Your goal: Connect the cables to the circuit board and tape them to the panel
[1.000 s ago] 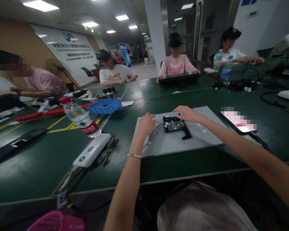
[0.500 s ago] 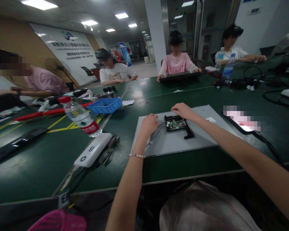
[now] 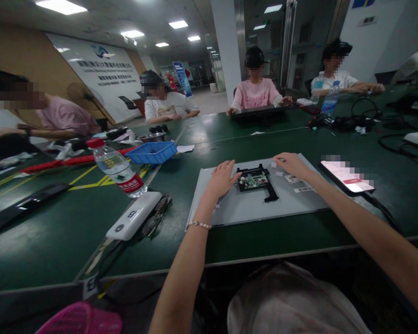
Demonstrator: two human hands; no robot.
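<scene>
A green circuit board (image 3: 254,179) in a black bracket (image 3: 271,194) lies on a flat grey panel (image 3: 230,215) in front of me. My left hand (image 3: 225,180) is open at the bracket's left side, its fingers spread and its thumb by the board's upper left edge. Part of the cable there is hidden under this hand. Right of the bracket, my right hand (image 3: 291,164) is closed in a pinch, with a small white piece (image 3: 273,164) at its fingertips. White labels (image 3: 302,189) lie on the panel below that hand.
A lit phone (image 3: 348,176) with a cable lies to the right. Left are a white power bank (image 3: 134,215), glasses (image 3: 156,218), a water bottle (image 3: 120,169) and a blue tray (image 3: 151,153). A pink basket (image 3: 83,320) is below the table edge. Several people sit around the table.
My right hand has moved right, from the bracket's upper corner to the small white piece. My left hand has shifted slightly right and its fingers have spread.
</scene>
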